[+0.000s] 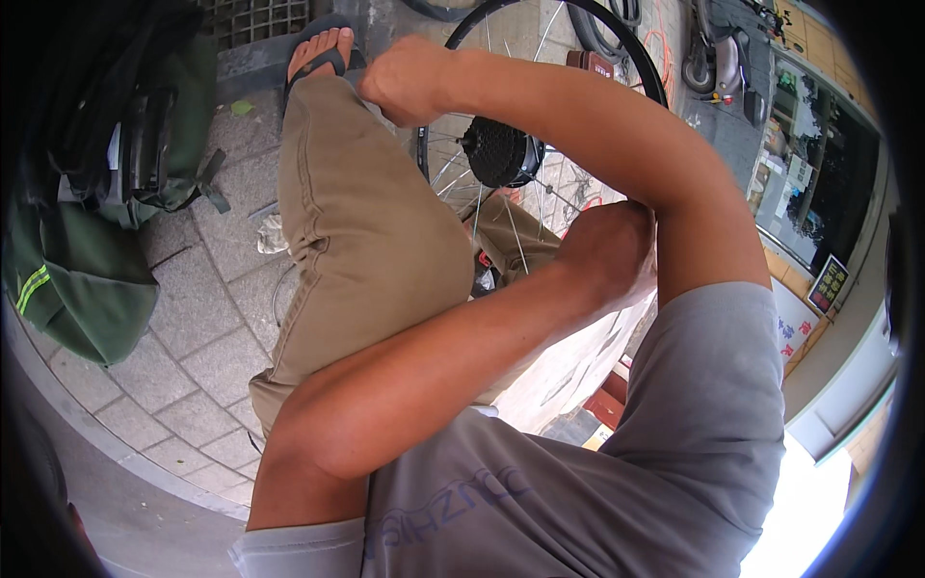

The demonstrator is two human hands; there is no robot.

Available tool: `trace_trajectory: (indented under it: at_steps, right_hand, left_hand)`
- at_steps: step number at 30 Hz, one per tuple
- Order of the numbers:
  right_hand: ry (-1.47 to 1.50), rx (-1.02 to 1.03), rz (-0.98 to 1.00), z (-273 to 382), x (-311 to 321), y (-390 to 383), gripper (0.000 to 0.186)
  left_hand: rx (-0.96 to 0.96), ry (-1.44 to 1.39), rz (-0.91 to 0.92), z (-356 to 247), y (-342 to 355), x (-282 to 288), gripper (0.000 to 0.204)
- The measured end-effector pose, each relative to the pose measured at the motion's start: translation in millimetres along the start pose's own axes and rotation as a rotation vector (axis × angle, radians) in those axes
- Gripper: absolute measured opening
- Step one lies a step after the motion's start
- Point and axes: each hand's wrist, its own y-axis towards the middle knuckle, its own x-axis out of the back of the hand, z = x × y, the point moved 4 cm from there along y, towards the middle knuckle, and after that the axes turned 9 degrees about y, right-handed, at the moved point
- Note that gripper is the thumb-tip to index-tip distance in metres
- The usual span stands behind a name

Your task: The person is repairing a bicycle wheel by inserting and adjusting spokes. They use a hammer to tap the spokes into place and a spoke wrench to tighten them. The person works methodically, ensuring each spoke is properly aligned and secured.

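My right hand [397, 83] is closed in a fist beside my sandalled foot [324, 53]. Whatever its fingers hold is hidden. My left hand [619, 249] bends downward at the wrist, at the lower right side of a spoked bicycle wheel; its fingers are hidden behind it. The wheel's black rim [638, 43] curves above and behind my right forearm. Near the wheel's middle is a black sprocket cassette [495, 152] on the hub, with an axle end sticking out to the left. My forearms cross in front of me, and brown trousers [371, 236] cover my legs.
Dark green bags [87, 275] with black straps lie on the grey paving [207, 308] at left. A metal drain grate [255, 19] is at the top. A red box [590, 64] and loose tyres lie beyond the wheel. A scooter [732, 63] stands near a glass shopfront.
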Motion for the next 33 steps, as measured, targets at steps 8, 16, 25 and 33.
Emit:
trace_trajectory:
  at_steps: [8, 16, 25, 33]
  right_hand:
    - [0.187, -0.101, -0.118, 5, -19, -7, 0.026]
    - [0.618, -0.186, 0.171, -17, 13, -8, 0.027]
    - [0.378, -0.354, -0.148, -5, 6, -19, 0.031]
    - [0.88, -0.279, 0.179, -22, 4, -6, 0.032]
  left_hand:
    - [-0.022, 0.054, -0.093, 6, -2, -20, 0.016]
    - [0.009, -0.051, -0.096, 3, 0, 0, 0.017]
    - [0.001, 0.007, -0.06, 7, 2, -15, 0.017]
    - [-0.026, -0.105, -0.092, 4, -3, -1, 0.02]
